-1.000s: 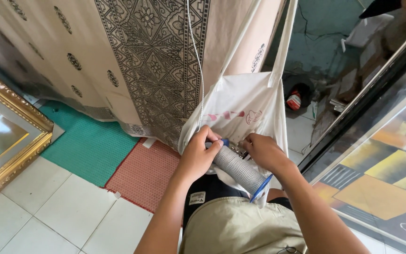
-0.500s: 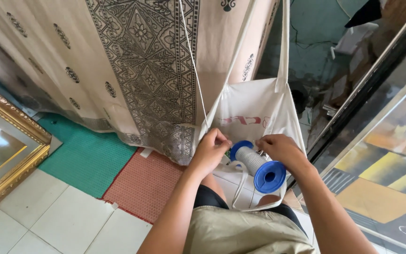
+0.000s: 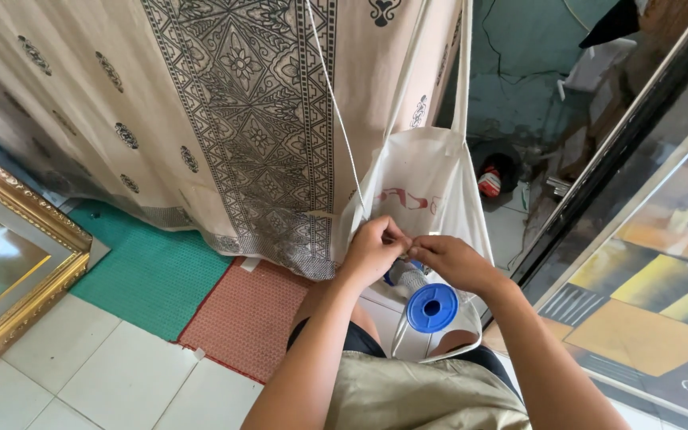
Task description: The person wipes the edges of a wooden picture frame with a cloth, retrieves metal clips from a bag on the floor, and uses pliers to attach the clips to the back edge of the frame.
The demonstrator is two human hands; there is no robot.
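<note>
The white string (image 3: 336, 103) runs from the top of the frame down to the centre, where you pinch it between your two hands. Your left hand (image 3: 372, 251) and right hand (image 3: 451, 261) meet fingertip to fingertip, both closed on the string. Just below them a blue-ended spool (image 3: 430, 304) sits in the mouth of the white cloth bag (image 3: 424, 183). A patterned curtain (image 3: 224, 111) hangs behind, and a gold picture frame (image 3: 21, 271) lies at the left edge.

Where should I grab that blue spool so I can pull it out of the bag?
Probably by its blue end disc, coming from above. The spool lies tilted in the white bag's open mouth with that round rim facing up and bare, while both hands and the bag cover most of its barrel.
</note>
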